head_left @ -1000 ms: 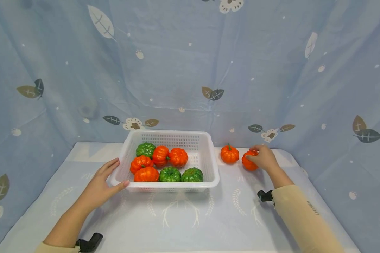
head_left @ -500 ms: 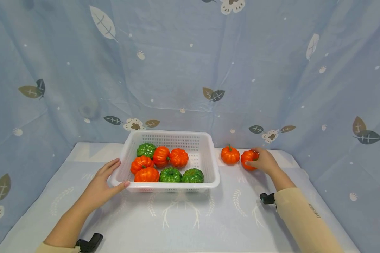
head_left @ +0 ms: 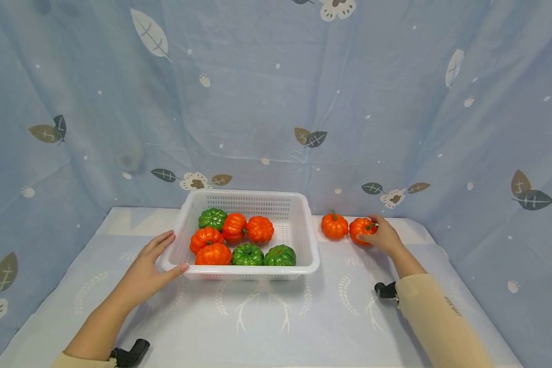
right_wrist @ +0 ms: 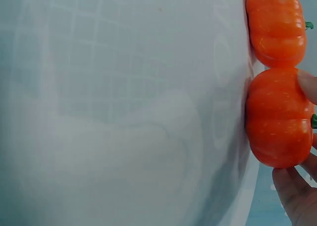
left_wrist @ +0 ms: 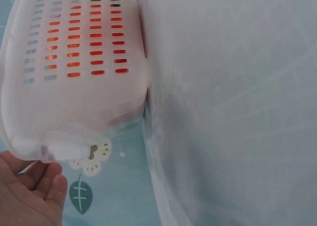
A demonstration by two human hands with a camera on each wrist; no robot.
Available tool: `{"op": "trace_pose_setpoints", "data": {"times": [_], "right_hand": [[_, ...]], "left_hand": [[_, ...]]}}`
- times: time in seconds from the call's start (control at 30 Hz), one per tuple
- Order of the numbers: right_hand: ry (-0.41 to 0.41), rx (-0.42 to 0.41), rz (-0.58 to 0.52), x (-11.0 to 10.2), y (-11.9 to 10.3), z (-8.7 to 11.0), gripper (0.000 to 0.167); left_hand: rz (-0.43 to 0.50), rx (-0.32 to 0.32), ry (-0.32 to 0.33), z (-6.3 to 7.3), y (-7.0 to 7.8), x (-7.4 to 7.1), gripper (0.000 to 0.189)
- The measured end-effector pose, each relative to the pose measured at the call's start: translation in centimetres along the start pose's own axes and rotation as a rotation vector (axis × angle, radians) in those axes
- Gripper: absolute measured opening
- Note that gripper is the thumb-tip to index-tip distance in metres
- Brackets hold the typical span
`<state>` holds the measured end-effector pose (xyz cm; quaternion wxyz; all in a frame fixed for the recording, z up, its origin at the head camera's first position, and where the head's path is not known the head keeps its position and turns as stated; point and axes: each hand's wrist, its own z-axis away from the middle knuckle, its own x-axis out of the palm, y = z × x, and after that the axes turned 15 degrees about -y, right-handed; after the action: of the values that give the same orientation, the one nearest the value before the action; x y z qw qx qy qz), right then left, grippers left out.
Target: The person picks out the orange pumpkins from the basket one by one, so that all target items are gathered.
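In the head view a white perforated basket [head_left: 311,255] holds several small orange and green pumpkins. My left hand [head_left: 146,273] rests at its left end, thumb touching the front rim and fingers spread along the side. In the left wrist view that hand [left_wrist: 32,191] lies against the basket's corner [left_wrist: 74,107]. To the right, my right hand [head_left: 386,237] holds an orange pumpkin [head_left: 360,231] that sits on the table, thumb on one side and fingers on the other. The right wrist view shows this pumpkin [right_wrist: 277,117] touching a second orange pumpkin [right_wrist: 277,28].
The white-and-blue patterned cloth covers the table [head_left: 257,322]. A blue curtain [head_left: 248,102] with leaf prints hangs close behind the basket and along both sides. The second orange pumpkin [head_left: 334,226] stands between the basket and the held one.
The held orange pumpkin has turned so its green stem shows, and it has shifted slightly left toward its neighbour. My right fingers have moved round it. The left hand and basket stay put.
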<state>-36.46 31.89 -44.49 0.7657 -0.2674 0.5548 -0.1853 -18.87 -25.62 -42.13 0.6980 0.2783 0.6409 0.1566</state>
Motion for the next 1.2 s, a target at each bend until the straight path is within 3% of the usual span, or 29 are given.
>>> {"op": "trace_pose_setpoints", "data": {"times": [0.6, 1.2], "right_hand": [[0.035, 0.073, -0.052, 0.59, 0.77, -0.97, 0.084], [0.028, 0.076, -0.091, 0.61, 0.26, -0.53, 0.085]], "left_hand": [[0.000, 0.000, -0.006, -0.05, -0.39, 0.13, 0.097], [0.003, -0.013, -0.011, -0.19, -0.32, 0.06, 0.098]]}}
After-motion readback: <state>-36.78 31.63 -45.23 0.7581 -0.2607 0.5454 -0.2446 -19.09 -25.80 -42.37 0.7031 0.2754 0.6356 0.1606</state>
